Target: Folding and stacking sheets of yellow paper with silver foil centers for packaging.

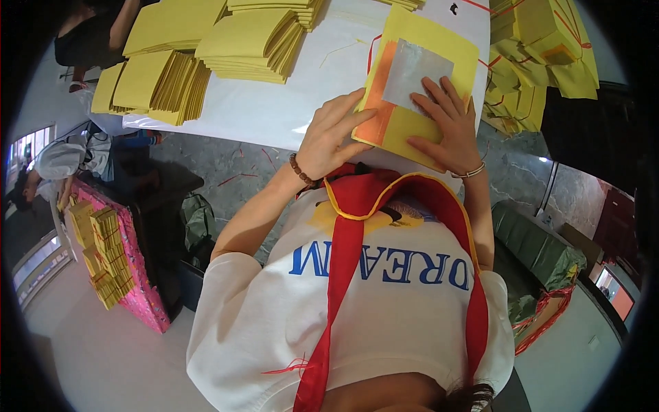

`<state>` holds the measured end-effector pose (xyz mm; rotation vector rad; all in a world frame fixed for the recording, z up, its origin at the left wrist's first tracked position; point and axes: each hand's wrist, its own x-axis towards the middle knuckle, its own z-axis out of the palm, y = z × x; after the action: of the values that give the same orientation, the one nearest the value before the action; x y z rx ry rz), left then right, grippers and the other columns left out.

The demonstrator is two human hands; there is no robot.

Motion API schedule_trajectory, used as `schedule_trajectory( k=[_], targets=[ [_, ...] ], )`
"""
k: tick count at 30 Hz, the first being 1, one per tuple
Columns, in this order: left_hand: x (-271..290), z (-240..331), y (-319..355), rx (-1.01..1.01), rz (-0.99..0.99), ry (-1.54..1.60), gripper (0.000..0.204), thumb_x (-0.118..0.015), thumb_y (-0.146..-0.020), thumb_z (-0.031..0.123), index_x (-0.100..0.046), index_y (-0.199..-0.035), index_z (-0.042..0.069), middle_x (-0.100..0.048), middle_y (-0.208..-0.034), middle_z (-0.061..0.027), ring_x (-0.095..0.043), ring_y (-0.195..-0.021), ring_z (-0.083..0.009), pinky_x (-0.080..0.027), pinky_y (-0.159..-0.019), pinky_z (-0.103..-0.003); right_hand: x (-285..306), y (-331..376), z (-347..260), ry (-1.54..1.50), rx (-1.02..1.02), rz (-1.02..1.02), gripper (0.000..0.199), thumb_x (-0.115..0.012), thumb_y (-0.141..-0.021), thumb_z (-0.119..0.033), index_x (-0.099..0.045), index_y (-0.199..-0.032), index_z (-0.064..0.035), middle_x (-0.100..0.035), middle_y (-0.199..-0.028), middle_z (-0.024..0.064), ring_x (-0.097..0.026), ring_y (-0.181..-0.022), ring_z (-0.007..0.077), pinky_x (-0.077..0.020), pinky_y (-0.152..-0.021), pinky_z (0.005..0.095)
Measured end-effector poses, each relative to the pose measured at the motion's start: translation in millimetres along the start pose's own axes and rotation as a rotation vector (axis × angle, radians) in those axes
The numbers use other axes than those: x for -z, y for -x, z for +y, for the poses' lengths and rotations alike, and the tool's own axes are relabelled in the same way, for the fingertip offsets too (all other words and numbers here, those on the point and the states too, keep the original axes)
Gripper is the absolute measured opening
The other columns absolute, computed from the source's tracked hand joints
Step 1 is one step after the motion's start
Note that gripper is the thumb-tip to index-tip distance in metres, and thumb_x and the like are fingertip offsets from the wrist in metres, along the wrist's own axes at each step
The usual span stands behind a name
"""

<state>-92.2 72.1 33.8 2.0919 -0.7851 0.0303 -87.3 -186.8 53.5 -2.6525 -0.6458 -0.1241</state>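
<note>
Pressing and squaring of a yellow paper piece (406, 130) on the white-covered table (316, 86).
The left hand (333, 134) spreads its fingers at the left edge; the right hand (449, 123) lies flat, fingers spread, partly over the smooth grey rectangular panel (410, 72) beside the orange band (383, 82). The next move likely calls for even pressure and aligned edges.

On white table (326, 86): yellow stacks (247, 44); yellow packet (401, 123).

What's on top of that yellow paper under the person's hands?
A silver-grey square and an orange strip show on the yellow paper. The right hand partly covers the square; the left hand overlaps the strip's edge. Whatever the hands cover is hidden.
</note>
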Motion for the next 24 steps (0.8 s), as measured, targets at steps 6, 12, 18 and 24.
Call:
schedule_trajectory(
  k=[6,12,18,24],
  targets=[
    [-3,2,1,0.001,0.072,-0.019,0.056,-0.073,-0.065,0.010,-0.057,-0.119,0.008,-0.044,-0.132,-0.0139,-0.042,-0.117,-0.0317,-0.036,-0.097,-0.040,2,0,-1,0.008,0.004,-0.004,0.065,-0.071,-0.065,-0.048,-0.052,-0.123,-0.0248,-0.038,-0.139,0.0001,-0.027,-0.132,0.0278,-0.0167,-0.097,0.0653],
    [-5,-1,1,0.018,0.068,0.006,0.057,-0.073,-0.065,0.013,-0.055,-0.118,0.008,-0.045,-0.130,-0.0138,-0.043,-0.116,-0.0316,-0.036,-0.094,-0.039,3,2,-9,0.084,0.004,0.038,0.065,-0.071,-0.064,-0.049,-0.052,-0.122,-0.0249,-0.038,-0.139,0.0013,-0.028,-0.132,0.0288,-0.0179,-0.096,0.0656],
    [-2,0,2,0.037,-0.019,0.025,0.054,-0.071,-0.072,0.022,-0.053,-0.122,0.009,-0.041,-0.133,-0.0161,-0.040,-0.120,-0.0311,-0.033,-0.098,-0.040,5,3,-12,0.052,-0.011,-0.002,0.066,-0.071,-0.065,-0.043,-0.052,-0.123,-0.0199,-0.037,-0.139,0.0051,-0.027,-0.132,0.0305,-0.0165,-0.103,0.0543],
    [-3,-4,-31,0.302,0.104,0.539,0.064,-0.057,-0.086,0.030,-0.030,-0.137,0.002,-0.022,-0.144,-0.0202,-0.020,-0.135,-0.0307,-0.020,-0.107,-0.039,6,3,-13,0.022,-0.022,-0.004,0.065,-0.072,-0.065,-0.042,-0.052,-0.122,-0.0184,-0.037,-0.139,0.0048,-0.026,-0.132,0.0307,-0.0214,-0.103,0.0514]
  ],
)
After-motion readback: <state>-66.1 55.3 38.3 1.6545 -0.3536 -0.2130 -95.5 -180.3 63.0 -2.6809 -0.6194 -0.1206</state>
